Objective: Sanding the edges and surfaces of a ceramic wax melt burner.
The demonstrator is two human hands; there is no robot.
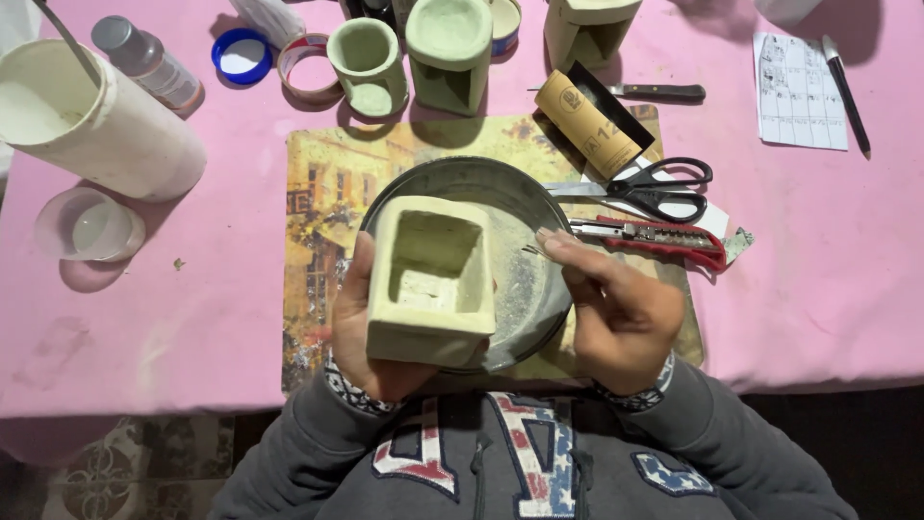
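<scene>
My left hand [354, 323] grips a pale square plaster pot [430, 281] from below, its hollow facing up at me, held over a round metal tray [525, 207]. My right hand [616, 313] hovers beside the pot on the right, fingers pinched on a small thin dark tool [532, 249] whose tip points toward the pot's right wall. The tray rests on a picture placemat [322, 212] and is dusted with pale powder.
On the pink tablecloth: scissors [654, 188], a red utility knife [659, 241], a sandpaper roll [587, 122], a knife [664, 92], several green pots [449, 48], a white cylinder [91, 120], a clear cup [89, 226], a bottle [149, 63], tape [306, 67], paper and pen [847, 82].
</scene>
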